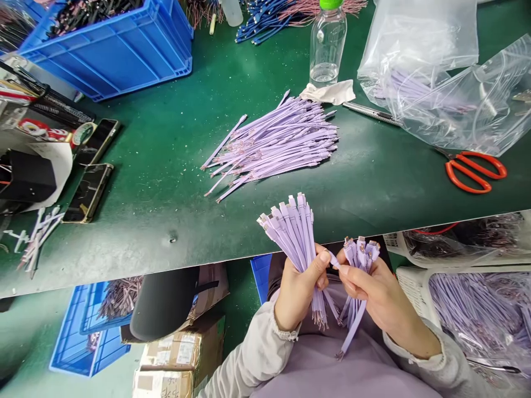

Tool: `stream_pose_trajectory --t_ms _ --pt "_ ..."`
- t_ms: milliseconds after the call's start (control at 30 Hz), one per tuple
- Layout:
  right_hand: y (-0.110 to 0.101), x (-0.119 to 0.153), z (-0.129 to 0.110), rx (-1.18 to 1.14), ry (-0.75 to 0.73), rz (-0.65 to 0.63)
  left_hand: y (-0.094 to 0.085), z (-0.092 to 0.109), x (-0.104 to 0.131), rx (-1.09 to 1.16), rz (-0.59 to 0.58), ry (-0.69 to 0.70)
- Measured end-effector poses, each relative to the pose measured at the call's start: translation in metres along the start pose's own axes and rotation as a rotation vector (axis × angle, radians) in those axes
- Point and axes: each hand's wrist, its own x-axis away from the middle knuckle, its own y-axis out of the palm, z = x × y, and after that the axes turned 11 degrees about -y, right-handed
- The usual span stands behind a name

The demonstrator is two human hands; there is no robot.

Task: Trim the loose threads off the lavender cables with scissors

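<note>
My left hand [302, 287] is closed around a fanned bundle of short lilac USB cables [293, 232], plugs up and bare copper-coloured wire ends hanging below. Another, smaller bunch of lilac cables [360, 254] sits in my right hand [384, 296], its plugs also pointing up. Between the two hands, the thumbs and fingertips pinch a single lilac cable [334, 261]. Both hands are just off the table's near edge, above my lap. Beyond them, a loose pile of lilac cables [277, 141] lies on the green table [166, 199].
Red-handled scissors [477, 171], a cutter knife [371, 113], clear plastic bags [423, 61] and a green-capped bottle [327, 47] lie or stand at right. Two phones [89, 193], a blue crate [120, 50] and white cables [41, 237] are left. A white basket [418, 287] of lilac cables stands below right.
</note>
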Motion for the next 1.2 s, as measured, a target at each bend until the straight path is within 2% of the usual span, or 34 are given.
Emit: stream_pose_trajectory --t_ms 200,500,700,1200 --pt "-0.0017 0.0012 0.0014 0.006 -0.002 -0.024 -0.0002 0.0015 0.0009 0.043 0.0 -0.022" --pt "0.0012 -0.0007 -0.0016 0.003 0.075 -0.071 0.0017 0.0029 -0.0035 0.199 -0.147 -0.077" --pt "-0.0017 -0.0012 0.0012 0.031 0.088 -0.069 0.0045 -0.0005 -0.0027 0.164 -0.127 -0.021" --pt "-0.0001 -0.0011 -0.0023 -0.074 0.047 -0.077 0.0016 0.0021 -0.0062 0.207 -0.181 -0.096"
